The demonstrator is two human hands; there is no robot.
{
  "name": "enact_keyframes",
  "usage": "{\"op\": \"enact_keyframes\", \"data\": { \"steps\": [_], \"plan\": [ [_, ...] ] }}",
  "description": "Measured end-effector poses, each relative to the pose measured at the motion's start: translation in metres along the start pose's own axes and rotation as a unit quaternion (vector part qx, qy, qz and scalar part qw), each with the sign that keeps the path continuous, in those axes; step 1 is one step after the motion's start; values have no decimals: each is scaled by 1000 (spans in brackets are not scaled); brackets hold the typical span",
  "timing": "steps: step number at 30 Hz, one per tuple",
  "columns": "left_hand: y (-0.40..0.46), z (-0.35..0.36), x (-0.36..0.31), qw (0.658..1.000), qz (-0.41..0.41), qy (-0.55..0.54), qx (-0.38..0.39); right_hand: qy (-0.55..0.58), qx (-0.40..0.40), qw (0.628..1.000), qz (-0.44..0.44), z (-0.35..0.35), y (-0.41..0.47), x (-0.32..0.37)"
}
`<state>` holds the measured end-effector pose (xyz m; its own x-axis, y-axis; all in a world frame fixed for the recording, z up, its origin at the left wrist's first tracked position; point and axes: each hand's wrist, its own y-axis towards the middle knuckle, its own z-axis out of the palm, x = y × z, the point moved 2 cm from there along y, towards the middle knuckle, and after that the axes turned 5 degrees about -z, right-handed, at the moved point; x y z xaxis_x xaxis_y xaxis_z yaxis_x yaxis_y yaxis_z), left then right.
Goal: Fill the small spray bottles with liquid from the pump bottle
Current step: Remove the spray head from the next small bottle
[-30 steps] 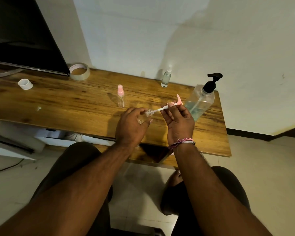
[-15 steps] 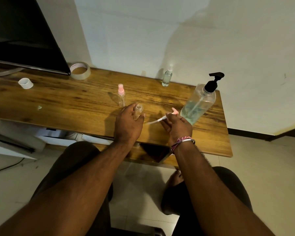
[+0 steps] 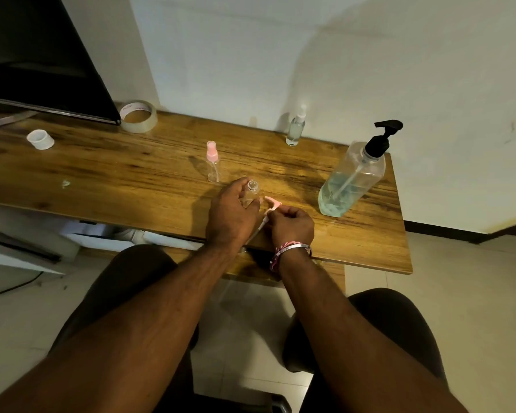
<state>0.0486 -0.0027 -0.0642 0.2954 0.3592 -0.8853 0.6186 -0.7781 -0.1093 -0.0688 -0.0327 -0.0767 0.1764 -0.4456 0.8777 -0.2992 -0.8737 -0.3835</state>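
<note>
Near the tabletop's (image 3: pixel 102 180) front edge, the left hand's (image 3: pixel 230 213) fingers curl around an uncapped bottle (image 3: pixel 252 193). The right hand's (image 3: pixel 292 226) fingers pinch its pink sprayer (image 3: pixel 271 204). The pump bottle (image 3: pixel 352 180) stands near the right edge.

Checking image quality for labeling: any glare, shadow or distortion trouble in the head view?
Head view: dim, warm light; wide-angle bending bows the table edge. Soft shadows on the wall behind the pump bottle. The open small bottle in the left hand is clear and faint; no strong glare.
</note>
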Motion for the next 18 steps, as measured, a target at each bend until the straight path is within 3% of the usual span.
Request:
{"op": "enact_keyframes", "data": {
  "steps": [18],
  "plan": [
    [-13,-3,-12,998,36,48,2,-42,-31,997,-65,-6,-7,3]
  ]
}}
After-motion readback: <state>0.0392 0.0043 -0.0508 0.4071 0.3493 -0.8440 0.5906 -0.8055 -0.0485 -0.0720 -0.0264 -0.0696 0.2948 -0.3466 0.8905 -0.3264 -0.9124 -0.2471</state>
